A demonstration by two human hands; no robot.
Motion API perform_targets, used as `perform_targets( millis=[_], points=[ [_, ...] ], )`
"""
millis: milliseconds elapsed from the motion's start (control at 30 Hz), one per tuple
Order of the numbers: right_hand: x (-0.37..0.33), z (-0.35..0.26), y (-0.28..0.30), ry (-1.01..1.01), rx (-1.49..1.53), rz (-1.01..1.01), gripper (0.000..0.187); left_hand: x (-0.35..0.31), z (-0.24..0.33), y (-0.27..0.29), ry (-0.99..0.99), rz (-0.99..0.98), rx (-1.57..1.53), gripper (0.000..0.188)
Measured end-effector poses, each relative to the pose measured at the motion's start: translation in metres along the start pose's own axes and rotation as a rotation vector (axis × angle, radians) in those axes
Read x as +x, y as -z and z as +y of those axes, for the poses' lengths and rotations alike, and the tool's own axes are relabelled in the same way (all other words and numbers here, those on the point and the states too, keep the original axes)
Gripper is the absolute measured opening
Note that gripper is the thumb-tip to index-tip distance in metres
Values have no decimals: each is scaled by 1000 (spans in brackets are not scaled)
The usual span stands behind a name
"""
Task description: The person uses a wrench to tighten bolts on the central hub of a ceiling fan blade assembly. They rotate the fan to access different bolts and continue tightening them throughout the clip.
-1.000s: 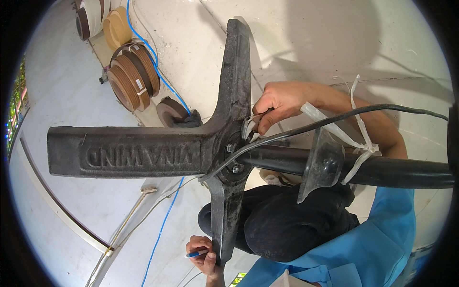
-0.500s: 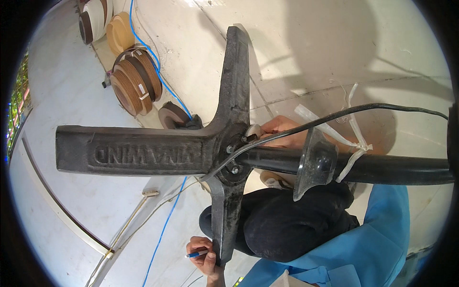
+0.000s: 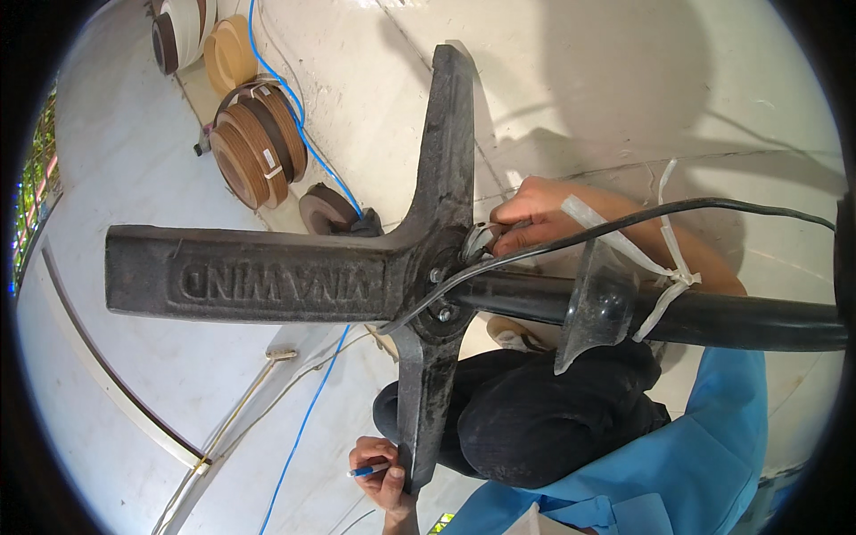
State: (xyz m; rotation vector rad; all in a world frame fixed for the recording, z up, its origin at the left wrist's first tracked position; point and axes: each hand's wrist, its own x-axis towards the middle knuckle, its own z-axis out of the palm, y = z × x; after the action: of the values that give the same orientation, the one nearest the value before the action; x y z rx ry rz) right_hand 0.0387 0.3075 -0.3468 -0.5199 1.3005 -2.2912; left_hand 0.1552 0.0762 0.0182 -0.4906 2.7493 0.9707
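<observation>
A black three-legged fan stand base [image 3: 287,272] lies on its side before me, its pole [image 3: 758,321] running to the right. At the hub, bolt heads [image 3: 443,315] show around the pole. My left hand [image 3: 382,474] is closed at the tip of the near leg, with a blue-and-white pen-like stick [image 3: 368,470] between its fingers. Reaching behind the pole, my right hand [image 3: 533,218] pinches a pale, flat, shiny thing [image 3: 481,241] against the hub; its kind is unclear. A black cable [image 3: 571,242] crosses over the hub.
A black flared cover [image 3: 597,308] sits on the pole, with a white plastic tie [image 3: 673,278] beside it. Rolls of brown edging strip [image 3: 245,156] and a beige roll [image 3: 230,55] stand at the far left. A blue cord [image 3: 308,415] crosses the floor.
My right hand has moved slightly up and away from the pole, showing more of the pale thing and forearm. My left hand stays at the near leg's tip.
</observation>
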Motion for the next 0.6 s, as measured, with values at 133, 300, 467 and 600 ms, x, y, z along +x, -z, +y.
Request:
perform_targets(
  millis=[133,300,467,600],
  points=[
    [3,-6,5,-40,81,-15,31,-1,1,0,18,1,-17,40],
    [14,-2,15,22,-14,-108,30,0,0,0,2,11,-94,32],
    [17,12,4,115,50,-70,35,0,-1,-1,16,27,-94,35],
    [14,14,-8,94,146,-50,39,-1,-1,0,14,39,-92,37]
  ],
)
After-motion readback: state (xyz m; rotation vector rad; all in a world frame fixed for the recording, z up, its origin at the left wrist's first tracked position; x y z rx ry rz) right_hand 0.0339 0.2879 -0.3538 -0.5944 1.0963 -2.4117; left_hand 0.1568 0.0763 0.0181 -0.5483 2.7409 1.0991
